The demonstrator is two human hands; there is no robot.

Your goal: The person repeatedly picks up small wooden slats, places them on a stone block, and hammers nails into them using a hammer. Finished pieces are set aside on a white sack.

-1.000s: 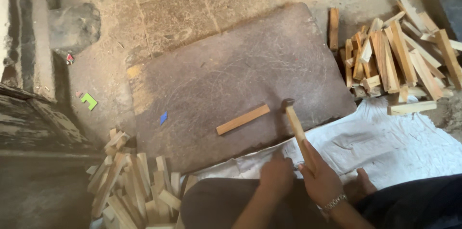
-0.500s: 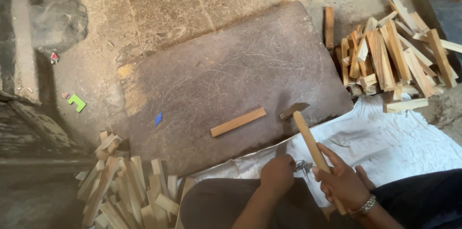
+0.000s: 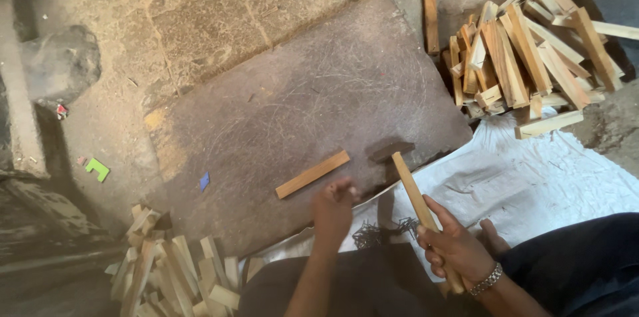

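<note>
While the right hand (image 3: 459, 250) closes around the wooden handle of a hammer (image 3: 416, 200), the dark head rests on the near right part of the brown board (image 3: 299, 104). Just left of the head, a short wood strip (image 3: 313, 174) lies flat on the board. Near this strip, the left hand (image 3: 333, 207) hovers with fingers curled; I cannot tell if it holds something. Small dark nails (image 3: 379, 232) lie between the hands. More wood pieces are piled far right (image 3: 526, 50) and near left (image 3: 173, 274).
</note>
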